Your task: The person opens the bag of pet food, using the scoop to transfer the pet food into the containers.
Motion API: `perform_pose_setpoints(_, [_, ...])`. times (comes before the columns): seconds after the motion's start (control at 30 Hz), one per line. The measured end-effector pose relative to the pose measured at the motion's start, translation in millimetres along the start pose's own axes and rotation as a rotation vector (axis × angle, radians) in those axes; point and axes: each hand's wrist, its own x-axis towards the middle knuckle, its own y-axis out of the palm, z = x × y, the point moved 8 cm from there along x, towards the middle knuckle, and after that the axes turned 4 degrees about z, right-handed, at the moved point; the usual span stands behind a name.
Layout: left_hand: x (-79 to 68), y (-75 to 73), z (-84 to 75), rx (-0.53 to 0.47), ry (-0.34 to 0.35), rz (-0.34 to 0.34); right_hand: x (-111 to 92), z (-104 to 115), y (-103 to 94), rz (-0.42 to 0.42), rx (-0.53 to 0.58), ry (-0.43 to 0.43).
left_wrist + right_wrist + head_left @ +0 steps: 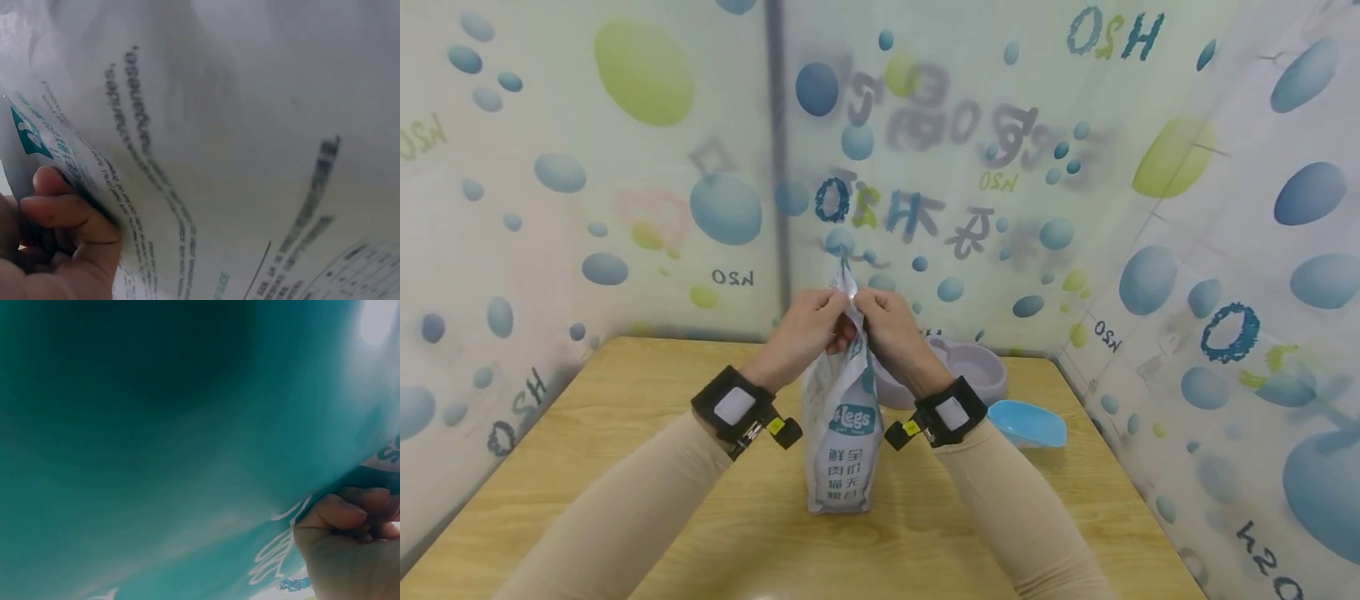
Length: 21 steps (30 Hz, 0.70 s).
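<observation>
A white and teal pet food bag [842,450] stands upright on the wooden table, its narrow side with the logo toward me. My left hand [808,321] pinches the top of the bag from the left, and my right hand [891,329] pinches it from the right, the two close together. In the left wrist view, curled fingers of the left hand [69,237] lie against the white printed face of the bag [219,156]. The right wrist view has the right hand [350,537] gripping beside the teal face of the bag [175,475].
Behind the bag, partly hidden by my right arm, is a pale purple pet bowl [977,371]. A blue scoop [1028,423] lies to the right on the table [700,500]. Patterned curtains [662,167] enclose the table at the back and sides.
</observation>
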Motion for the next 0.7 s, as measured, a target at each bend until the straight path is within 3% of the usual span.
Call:
perform_pose_setpoints(0.13, [-1.7, 1.2, 3.2, -0.041, -0.002, -0.008, -1.6, -2.2, 1.6, 0.002, 0.071, -0.006])
perform_pose_setpoints(0.37, [-4.6, -0.2, 16.1, -0.222, -0.057, -0.011, -4.6, -5.4, -1.6, -0.035, 0.307, 0.007])
perform_pose_setpoints(0.5, [-4.1, -0.8, 16.4, -0.245, -0.053, -0.002, -4.9, -4.1, -2.8, -0.029, 0.304, 0.004])
perform_pose_setpoints(0.7, [-5.1, -2.5, 14.7, -0.195, -0.054, 0.008, -5.6, -6.1, -3.7, -0.021, 0.292, 0.029])
